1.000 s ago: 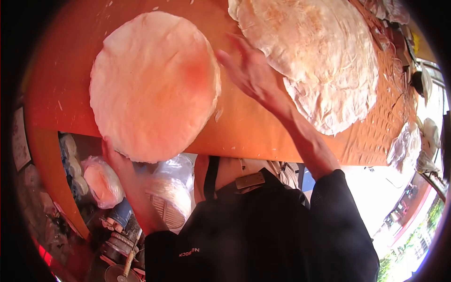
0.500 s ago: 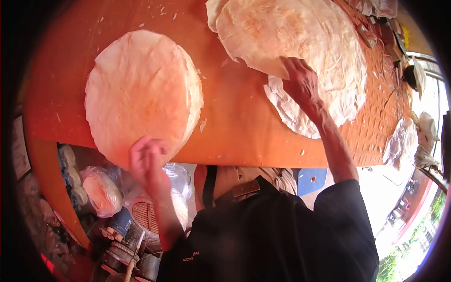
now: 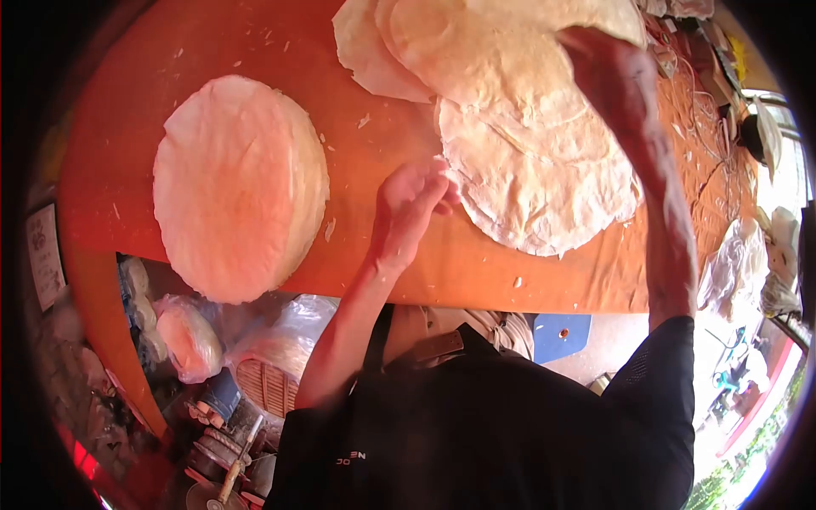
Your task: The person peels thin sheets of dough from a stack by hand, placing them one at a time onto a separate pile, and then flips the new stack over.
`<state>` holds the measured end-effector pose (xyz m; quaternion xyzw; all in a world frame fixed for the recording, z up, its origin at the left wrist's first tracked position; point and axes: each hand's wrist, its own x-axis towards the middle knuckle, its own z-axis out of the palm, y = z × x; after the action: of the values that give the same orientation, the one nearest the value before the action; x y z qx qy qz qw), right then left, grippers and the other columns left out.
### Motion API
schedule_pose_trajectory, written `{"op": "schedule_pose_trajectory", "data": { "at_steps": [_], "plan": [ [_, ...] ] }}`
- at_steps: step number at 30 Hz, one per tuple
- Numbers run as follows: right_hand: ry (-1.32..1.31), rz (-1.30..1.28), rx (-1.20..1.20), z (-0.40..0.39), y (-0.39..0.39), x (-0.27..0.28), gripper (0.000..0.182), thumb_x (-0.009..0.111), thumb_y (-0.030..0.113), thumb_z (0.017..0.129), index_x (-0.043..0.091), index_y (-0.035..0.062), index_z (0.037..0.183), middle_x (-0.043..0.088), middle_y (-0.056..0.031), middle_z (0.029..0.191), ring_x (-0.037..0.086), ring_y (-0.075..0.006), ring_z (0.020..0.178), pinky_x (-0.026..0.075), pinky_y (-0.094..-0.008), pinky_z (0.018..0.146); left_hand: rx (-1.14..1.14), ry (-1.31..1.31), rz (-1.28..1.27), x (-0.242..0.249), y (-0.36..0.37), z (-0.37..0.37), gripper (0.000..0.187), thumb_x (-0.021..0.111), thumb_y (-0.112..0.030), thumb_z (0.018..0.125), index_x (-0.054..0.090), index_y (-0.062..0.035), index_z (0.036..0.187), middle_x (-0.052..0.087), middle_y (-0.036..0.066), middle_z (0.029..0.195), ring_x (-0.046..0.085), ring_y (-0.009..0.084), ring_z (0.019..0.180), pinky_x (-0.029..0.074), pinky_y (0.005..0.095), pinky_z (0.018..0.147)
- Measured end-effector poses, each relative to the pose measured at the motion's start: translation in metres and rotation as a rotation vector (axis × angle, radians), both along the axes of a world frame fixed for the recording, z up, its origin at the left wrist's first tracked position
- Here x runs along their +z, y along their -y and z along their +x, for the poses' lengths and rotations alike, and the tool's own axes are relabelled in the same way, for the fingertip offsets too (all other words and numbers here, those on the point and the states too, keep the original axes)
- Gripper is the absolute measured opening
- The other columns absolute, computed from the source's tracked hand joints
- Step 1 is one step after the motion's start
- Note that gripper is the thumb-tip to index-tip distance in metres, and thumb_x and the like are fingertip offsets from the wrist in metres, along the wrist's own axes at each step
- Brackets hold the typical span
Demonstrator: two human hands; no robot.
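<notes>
Thin round flatbread sheets (image 3: 527,170) lie loosely overlapped on the orange table at upper middle and right. At the near left edge of this pile is my left hand (image 3: 408,204), thumb and fingers pinched together on the rim of a sheet. My right hand (image 3: 599,55) reaches over the far right side of the pile; its fingers are blurred and partly hidden. To the left stands a neat, thick stack of round flatbreads (image 3: 234,187), apart from both hands.
Pale crumbs are scattered over the orange table (image 3: 382,280). Clear plastic bags (image 3: 735,263) sit at the right edge. Below the table's front are a wrapped bundle (image 3: 189,340), a woven basket (image 3: 263,387) and a blue stool (image 3: 561,336).
My left hand has moved from the neat stack rightward to the loose pile's edge. My right hand has moved from the pile's near left edge to its far right. The upper sheets have shifted.
</notes>
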<state>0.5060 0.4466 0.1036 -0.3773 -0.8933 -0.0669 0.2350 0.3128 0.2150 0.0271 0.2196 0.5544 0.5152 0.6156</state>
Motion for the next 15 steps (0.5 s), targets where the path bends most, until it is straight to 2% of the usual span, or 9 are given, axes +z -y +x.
{"op": "schedule_pose_trajectory", "data": {
  "at_steps": [2, 3, 4, 6, 7, 10, 12, 14, 15],
  "plan": [
    [0.059, -0.218, 0.045, 0.015, -0.012, -0.068, 0.007, 0.063, 0.012, 0.087, 0.069, 0.0095, 0.086, 0.066, -0.0151, 0.075, 0.065, -0.0327, 0.066, 0.051, -0.0388, 0.058, 0.047, 0.013, 0.000, -0.005, -0.026, -0.002, 0.030, 0.059, -0.017, 0.094, 0.055, 0.0016, 0.117, 0.065, 0.010, 0.098, 0.064, 0.0172, 0.090, 0.051, 0.0294, 0.076],
    [0.089, -0.224, 0.058, 0.028, -0.018, -0.092, 0.010, 0.061, 0.013, 0.083, 0.062, 0.0078, 0.075, 0.062, -0.0142, 0.064, 0.063, -0.0334, 0.064, 0.050, -0.0460, 0.058, 0.073, 0.028, 0.006, -0.010, -0.043, 0.000, 0.031, 0.058, -0.017, 0.094, 0.054, 0.0019, 0.119, 0.064, 0.010, 0.101, 0.064, 0.0180, 0.091, 0.052, 0.0304, 0.078],
    [0.068, -0.271, 0.044, 0.028, -0.017, -0.096, 0.009, 0.061, 0.012, 0.082, 0.063, 0.0090, 0.074, 0.062, -0.0141, 0.064, 0.063, -0.0345, 0.062, 0.049, -0.0460, 0.056, 0.098, 0.044, 0.012, -0.014, -0.057, -0.004, 0.032, 0.058, -0.016, 0.095, 0.054, 0.0022, 0.120, 0.064, 0.011, 0.103, 0.064, 0.0189, 0.092, 0.053, 0.0314, 0.080],
    [0.220, -0.241, -0.084, 0.026, -0.031, -0.076, 0.009, 0.059, 0.013, 0.086, 0.066, 0.0110, 0.081, 0.065, -0.0144, 0.072, 0.064, -0.0356, 0.067, 0.050, -0.0415, 0.057, 0.133, 0.095, -0.005, -0.029, -0.080, -0.010, 0.036, 0.058, -0.016, 0.094, 0.051, 0.0028, 0.124, 0.063, 0.011, 0.106, 0.064, 0.0204, 0.095, 0.053, 0.0327, 0.083],
    [0.218, -0.132, -0.126, 0.022, -0.042, -0.062, 0.012, 0.055, 0.011, 0.086, 0.066, 0.0131, 0.081, 0.066, -0.0119, 0.075, 0.064, -0.0341, 0.066, 0.050, -0.0406, 0.056, 0.150, 0.124, -0.015, -0.034, -0.086, -0.015, 0.038, 0.058, -0.015, 0.094, 0.049, 0.0031, 0.126, 0.062, 0.011, 0.108, 0.064, 0.0212, 0.096, 0.054, 0.0333, 0.084],
    [0.115, 0.128, -0.155, 0.007, -0.040, -0.017, 0.018, 0.052, 0.007, 0.083, 0.068, 0.0154, 0.087, 0.066, -0.0092, 0.076, 0.064, -0.0309, 0.064, 0.050, -0.0399, 0.056, 0.123, 0.151, -0.020, -0.036, -0.099, -0.016, 0.043, 0.058, -0.014, 0.094, 0.045, 0.0032, 0.132, 0.062, 0.010, 0.109, 0.064, 0.0230, 0.099, 0.054, 0.0339, 0.084],
    [0.031, 0.088, -0.071, -0.007, -0.017, -0.021, 0.022, 0.054, 0.005, 0.081, 0.069, 0.0167, 0.092, 0.066, -0.0084, 0.076, 0.065, -0.0283, 0.068, 0.051, -0.0390, 0.058, 0.180, 0.169, -0.065, -0.029, -0.101, -0.015, 0.043, 0.057, -0.012, 0.094, 0.045, 0.0031, 0.132, 0.062, 0.011, 0.111, 0.064, 0.0236, 0.101, 0.054, 0.0347, 0.085],
    [0.061, -0.158, 0.049, -0.015, -0.008, -0.086, 0.020, 0.056, 0.006, 0.080, 0.070, 0.0137, 0.092, 0.068, -0.0103, 0.082, 0.065, -0.0294, 0.075, 0.053, -0.0401, 0.066, 0.203, 0.165, -0.050, -0.026, -0.103, -0.012, 0.043, 0.056, -0.010, 0.094, 0.044, 0.0031, 0.133, 0.062, 0.011, 0.112, 0.064, 0.0241, 0.102, 0.054, 0.0354, 0.085],
    [0.192, -0.337, 0.002, -0.014, -0.006, -0.119, 0.020, 0.057, 0.007, 0.079, 0.070, 0.0119, 0.094, 0.068, -0.0105, 0.083, 0.065, -0.0304, 0.078, 0.053, -0.0407, 0.069, 0.199, 0.152, -0.019, -0.026, -0.103, -0.010, 0.043, 0.056, -0.009, 0.094, 0.044, 0.0031, 0.134, 0.063, 0.012, 0.113, 0.064, 0.0242, 0.102, 0.054, 0.0357, 0.085]
  ]
}}
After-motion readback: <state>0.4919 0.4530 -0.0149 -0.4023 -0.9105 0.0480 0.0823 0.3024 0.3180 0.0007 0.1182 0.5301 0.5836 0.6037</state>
